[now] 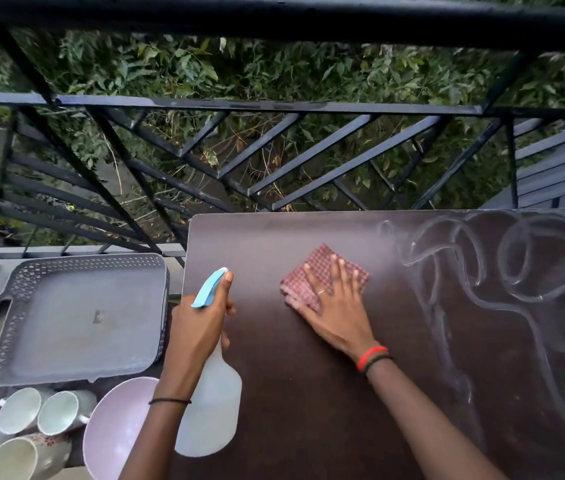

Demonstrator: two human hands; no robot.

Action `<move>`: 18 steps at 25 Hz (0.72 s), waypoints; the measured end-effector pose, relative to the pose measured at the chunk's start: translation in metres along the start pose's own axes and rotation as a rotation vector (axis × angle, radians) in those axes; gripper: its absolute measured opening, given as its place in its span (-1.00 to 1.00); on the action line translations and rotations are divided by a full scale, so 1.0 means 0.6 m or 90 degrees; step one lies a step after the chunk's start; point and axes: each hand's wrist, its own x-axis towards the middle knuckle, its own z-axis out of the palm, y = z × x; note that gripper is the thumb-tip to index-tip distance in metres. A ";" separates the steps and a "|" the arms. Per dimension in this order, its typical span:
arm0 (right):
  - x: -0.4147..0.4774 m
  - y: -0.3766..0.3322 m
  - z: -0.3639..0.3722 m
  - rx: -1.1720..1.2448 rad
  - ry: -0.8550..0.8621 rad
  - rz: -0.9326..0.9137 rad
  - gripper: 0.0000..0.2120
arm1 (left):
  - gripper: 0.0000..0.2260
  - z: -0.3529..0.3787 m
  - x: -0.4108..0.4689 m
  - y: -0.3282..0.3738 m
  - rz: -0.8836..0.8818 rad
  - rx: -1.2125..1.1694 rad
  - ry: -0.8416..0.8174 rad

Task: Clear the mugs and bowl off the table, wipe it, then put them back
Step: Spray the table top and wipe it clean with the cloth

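My right hand point(334, 301) lies flat with straight fingers on a folded red checked cloth point(322, 271), pressing it onto the dark brown table point(309, 393). My left hand point(201, 323) grips a translucent spray bottle point(210, 410) with a blue nozzle, held over the table's left edge. White smear marks point(516, 289) curl across the right part of the tabletop. Several pale mugs point(21, 427) and a pink bowl point(114, 427) stand on a lower surface at the bottom left, off the table.
A grey perforated tray point(76, 317) with handles sits left of the table, above the mugs. A black metal railing point(274, 109) runs along the far side, with green foliage beyond. Grey slats point(558, 168) show at the far right.
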 end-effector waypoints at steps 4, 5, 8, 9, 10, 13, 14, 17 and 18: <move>-0.135 -0.050 0.029 0.023 -0.019 -0.155 -0.31 | -0.49 0.006 -0.012 0.001 0.006 0.006 -0.008; -0.180 -0.041 0.038 0.020 -0.009 -0.175 -0.30 | -0.48 0.009 -0.014 0.002 0.008 0.003 -0.009; -0.273 0.037 0.042 0.016 -0.001 -0.157 -0.28 | -0.47 0.016 -0.019 0.010 0.006 -0.004 -0.013; -0.278 0.073 0.036 -0.002 -0.002 -0.137 -0.27 | -0.48 0.017 -0.022 0.012 0.009 0.000 -0.013; -0.270 0.104 0.029 -0.023 -0.005 -0.113 -0.28 | -0.48 0.019 -0.025 0.014 0.015 0.006 -0.012; -0.189 0.135 0.009 -0.032 -0.012 -0.016 -0.28 | -0.50 0.021 -0.034 0.015 0.028 0.029 -0.013; -0.160 0.121 0.008 -0.020 -0.005 0.006 -0.28 | -0.50 0.022 -0.037 0.015 0.032 0.036 -0.012; -0.128 0.043 0.016 0.007 0.007 -0.030 -0.29 | -0.49 0.033 -0.057 0.011 0.041 0.037 -0.003; -0.144 0.015 0.024 0.020 0.001 -0.065 -0.30 | -0.49 0.037 -0.065 0.010 0.041 0.031 -0.005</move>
